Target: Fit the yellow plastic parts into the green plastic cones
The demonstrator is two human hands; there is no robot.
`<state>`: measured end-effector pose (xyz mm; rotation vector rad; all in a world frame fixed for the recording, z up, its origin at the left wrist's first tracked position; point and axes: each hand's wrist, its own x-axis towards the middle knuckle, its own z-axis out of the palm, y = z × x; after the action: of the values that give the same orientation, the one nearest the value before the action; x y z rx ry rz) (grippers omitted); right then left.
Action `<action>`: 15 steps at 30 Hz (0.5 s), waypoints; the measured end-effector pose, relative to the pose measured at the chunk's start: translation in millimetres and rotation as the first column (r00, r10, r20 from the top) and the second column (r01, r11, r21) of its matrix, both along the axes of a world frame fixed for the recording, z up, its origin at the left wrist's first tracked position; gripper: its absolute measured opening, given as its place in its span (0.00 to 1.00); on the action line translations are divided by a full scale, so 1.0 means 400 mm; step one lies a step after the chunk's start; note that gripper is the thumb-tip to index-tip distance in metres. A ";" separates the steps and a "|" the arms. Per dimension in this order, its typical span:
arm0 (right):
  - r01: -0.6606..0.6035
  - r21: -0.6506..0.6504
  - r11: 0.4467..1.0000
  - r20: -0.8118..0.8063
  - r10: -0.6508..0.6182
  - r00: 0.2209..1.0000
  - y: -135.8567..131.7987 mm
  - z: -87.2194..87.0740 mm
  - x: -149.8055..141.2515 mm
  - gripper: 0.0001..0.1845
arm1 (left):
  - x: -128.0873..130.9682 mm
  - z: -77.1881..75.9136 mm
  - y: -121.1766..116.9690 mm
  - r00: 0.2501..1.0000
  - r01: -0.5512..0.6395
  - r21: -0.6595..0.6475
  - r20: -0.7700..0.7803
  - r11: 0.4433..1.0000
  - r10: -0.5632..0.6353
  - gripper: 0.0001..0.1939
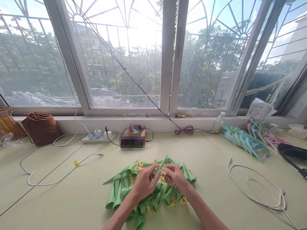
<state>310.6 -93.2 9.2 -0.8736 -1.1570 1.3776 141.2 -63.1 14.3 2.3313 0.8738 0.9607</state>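
My left hand (146, 179) is closed around a green plastic spike (163, 162), its pointed tip angled up and to the right. Close beside it, my right hand (176, 176) pinches a small yellow plastic piece (163, 172) against or near the spike; whether the two touch I cannot tell. Below and around both hands lies a pile of hollow green cones (118, 195) with wide ribbed collars. More small yellow valve-like pieces (172, 202) are scattered among them, several at the near edge of the pile. Part of the pile is hidden behind my hands and forearms.
A white cable (64, 182) with a yellow tag crosses the table (79, 210) on the left; another cable (254, 204) is coiled on the right. Behind stand a brown pouch (42, 129), a power strip (98, 136), a small box (132, 140), a bottle (219, 123) and green hangers (249, 143).
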 end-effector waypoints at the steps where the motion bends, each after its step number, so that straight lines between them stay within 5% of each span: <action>1: 0.003 0.001 1.000 0.000 -0.003 1.000 0.000 -0.001 0.000 0.21 | 0.000 0.000 0.000 1.000 0.000 0.003 0.000 1.000 0.000 0.17; 15: 0.012 0.015 1.000 0.018 -0.012 1.000 0.005 -0.010 0.007 0.21 | -0.001 -0.009 0.003 1.000 0.012 0.003 -0.006 1.000 -0.012 0.18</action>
<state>313.2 -91.1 5.3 -0.8832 -1.1726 1.3521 140.7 -62.0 10.6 2.3406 0.8603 0.9505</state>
